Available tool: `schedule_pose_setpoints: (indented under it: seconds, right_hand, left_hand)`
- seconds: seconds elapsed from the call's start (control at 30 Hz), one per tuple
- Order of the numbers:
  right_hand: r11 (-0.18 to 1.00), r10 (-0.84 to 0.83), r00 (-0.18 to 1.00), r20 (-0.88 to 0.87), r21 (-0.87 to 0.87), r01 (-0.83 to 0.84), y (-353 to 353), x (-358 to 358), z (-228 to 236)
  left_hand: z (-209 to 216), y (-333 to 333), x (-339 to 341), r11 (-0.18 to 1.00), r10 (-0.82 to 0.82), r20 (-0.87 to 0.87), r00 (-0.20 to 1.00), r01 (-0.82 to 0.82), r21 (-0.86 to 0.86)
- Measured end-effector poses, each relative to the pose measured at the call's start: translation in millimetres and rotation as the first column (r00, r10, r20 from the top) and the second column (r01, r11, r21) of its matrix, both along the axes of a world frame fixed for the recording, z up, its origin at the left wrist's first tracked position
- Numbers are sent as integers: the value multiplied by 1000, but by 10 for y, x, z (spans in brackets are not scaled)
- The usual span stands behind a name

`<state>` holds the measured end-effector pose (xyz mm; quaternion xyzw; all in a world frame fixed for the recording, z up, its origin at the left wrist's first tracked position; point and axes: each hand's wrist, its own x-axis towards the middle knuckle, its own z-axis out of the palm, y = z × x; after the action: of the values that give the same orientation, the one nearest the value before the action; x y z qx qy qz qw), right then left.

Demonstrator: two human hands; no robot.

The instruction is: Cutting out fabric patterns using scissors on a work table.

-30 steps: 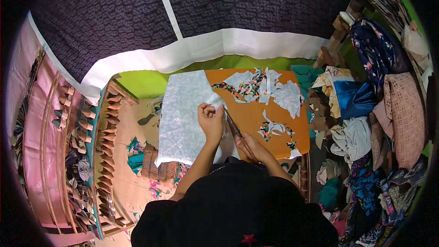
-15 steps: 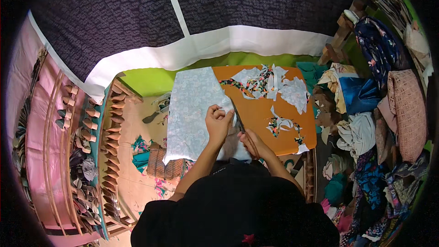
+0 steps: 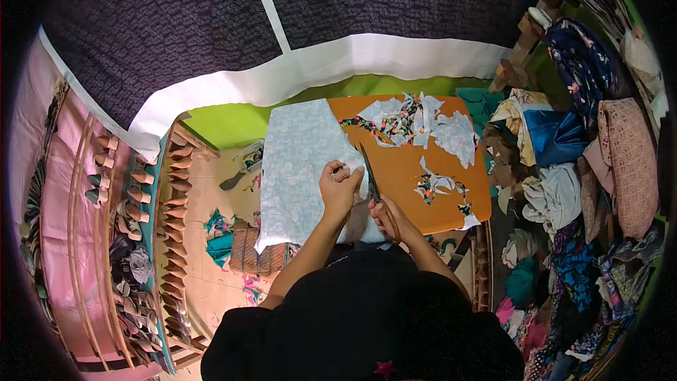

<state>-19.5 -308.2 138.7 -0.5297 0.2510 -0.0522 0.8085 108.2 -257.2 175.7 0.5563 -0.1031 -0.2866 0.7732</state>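
Scissors (image 3: 371,182) fill the grip of our right hand (image 3: 402,223); our left hand (image 3: 340,189) pinches pale cloth (image 3: 296,162) on the left of the table (image 3: 405,208). We should draw the cloth taut before snipping.

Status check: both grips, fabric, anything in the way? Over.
Left grip pinching pale fabric near its right edge. Right grip closed on scissors. Loose scraps on orange tabletop, beyond and right of blades.

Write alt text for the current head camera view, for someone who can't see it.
A person's left hand holds pale cloth over an orange table, and the right hand grips scissors. Scraps cover part of the table; shoes line the left, heaped fabric the right.
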Motion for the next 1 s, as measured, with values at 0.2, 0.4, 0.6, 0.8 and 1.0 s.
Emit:
schedule_pose_setpoints:
  seconds: [0.2,0.4,0.6,0.8,1.0]
  right_hand:
    - [985,53,996,68,-168,-41,-2,-6,47]
    - [961,45,998,46,-275,-31,10,12,50]
    - [946,-30,999,35,-321,39,63,44,194]
    - [993,-99,983,157,-43,107,40,32,-6]
    - [935,-15,999,-39,353,28,-80,42,-51]
  left_hand:
    - [-38,7,28,1000,21,14,1000,-21,-23]
    - [-36,-5,52,997,71,54,996,-69,-29]
    - [-36,-16,27,996,69,32,997,-68,-50]
    - [-5,-56,-2,996,77,39,996,-76,-41]
    - [-12,-57,2,998,48,31,998,-47,-31]
